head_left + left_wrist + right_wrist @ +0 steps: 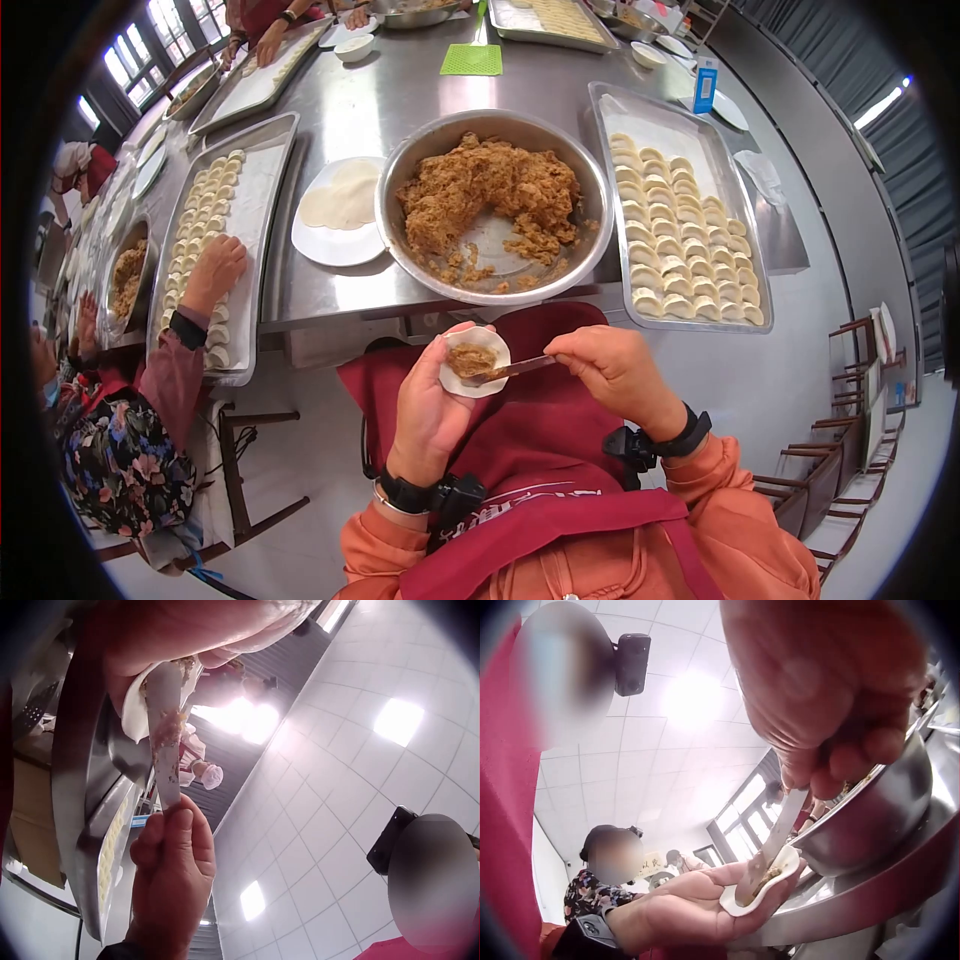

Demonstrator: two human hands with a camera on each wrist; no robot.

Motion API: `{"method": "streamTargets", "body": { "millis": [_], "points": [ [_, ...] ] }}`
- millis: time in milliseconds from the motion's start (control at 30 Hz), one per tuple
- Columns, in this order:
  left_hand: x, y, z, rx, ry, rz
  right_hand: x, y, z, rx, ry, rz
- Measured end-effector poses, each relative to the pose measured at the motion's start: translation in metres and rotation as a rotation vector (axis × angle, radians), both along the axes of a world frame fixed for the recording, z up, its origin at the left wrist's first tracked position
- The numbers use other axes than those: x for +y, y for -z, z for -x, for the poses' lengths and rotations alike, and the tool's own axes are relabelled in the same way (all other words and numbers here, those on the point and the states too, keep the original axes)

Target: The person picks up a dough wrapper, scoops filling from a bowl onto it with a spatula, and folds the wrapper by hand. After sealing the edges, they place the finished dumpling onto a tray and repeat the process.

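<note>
A round white wrapper (487, 384) lies across the fingers of my left hand (428, 410), with brown filling (470, 359) on it. My right hand (612, 372) pinches the end of a flat metal spreader (524, 367), whose blade touches the filling. In the left wrist view, the smeared spreader (166, 750) runs from my right hand (174, 877) up to the wrapper (135, 712). The right wrist view has my left hand (690, 909) palm up under the wrapper (739, 902), its edges bending upward, and the blade (778, 829) pressed in.
A steel bowl (384, 225) of filling stands at the table's front edge. Left of it is a plate (343, 252) with stacked wrappers (345, 195). Trays of dumplings stand on the right (757, 322) and left (283, 130), where another person's hand (215, 270) reaches in.
</note>
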State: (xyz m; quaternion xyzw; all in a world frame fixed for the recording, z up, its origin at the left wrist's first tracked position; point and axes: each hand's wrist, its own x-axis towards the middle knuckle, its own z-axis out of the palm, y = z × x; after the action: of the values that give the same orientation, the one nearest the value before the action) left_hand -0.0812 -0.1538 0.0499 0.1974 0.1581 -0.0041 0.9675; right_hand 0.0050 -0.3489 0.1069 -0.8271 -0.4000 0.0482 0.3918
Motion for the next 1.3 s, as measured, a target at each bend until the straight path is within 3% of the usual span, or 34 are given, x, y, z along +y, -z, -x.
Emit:
{"method": "streamTargets", "body": {
  "millis": [133,200,300,533,800,933,1100,1300],
  "points": [
    [0.001,0.001,0.001,-0.017,-0.007,0.005,0.000,0.006,-0.003,-0.067,0.047,-0.103],
    [0.001,0.001,0.001,-0.011,-0.021,-0.017,-0.003,0.000,-0.002,0.236,0.103,-0.069],
    [0.000,0.000,0.001,-0.011,-0.010,-0.013,-0.006,0.000,-0.006,0.431,0.088,-0.191],
    [-0.005,-0.004,0.001,0.005,0.009,0.000,0.004,0.012,-0.006,0.392,0.117,-0.095],
    [-0.003,-0.003,0.001,-0.003,0.005,-0.026,-0.009,0.010,-0.010,0.660,0.158,-0.236],
    [-0.001,0.004,0.001,-0.010,-0.010,-0.008,-0.012,0.006,-0.008,0.604,0.151,-0.225],
    [-0.003,0.002,0.003,-0.008,0.008,0.018,-0.006,0.009,-0.005,0.359,0.110,-0.028],
    [-0.003,-0.001,0.002,0.026,-0.029,-0.039,-0.004,0.003,-0.005,0.401,0.113,-0.176]
  ]
}}
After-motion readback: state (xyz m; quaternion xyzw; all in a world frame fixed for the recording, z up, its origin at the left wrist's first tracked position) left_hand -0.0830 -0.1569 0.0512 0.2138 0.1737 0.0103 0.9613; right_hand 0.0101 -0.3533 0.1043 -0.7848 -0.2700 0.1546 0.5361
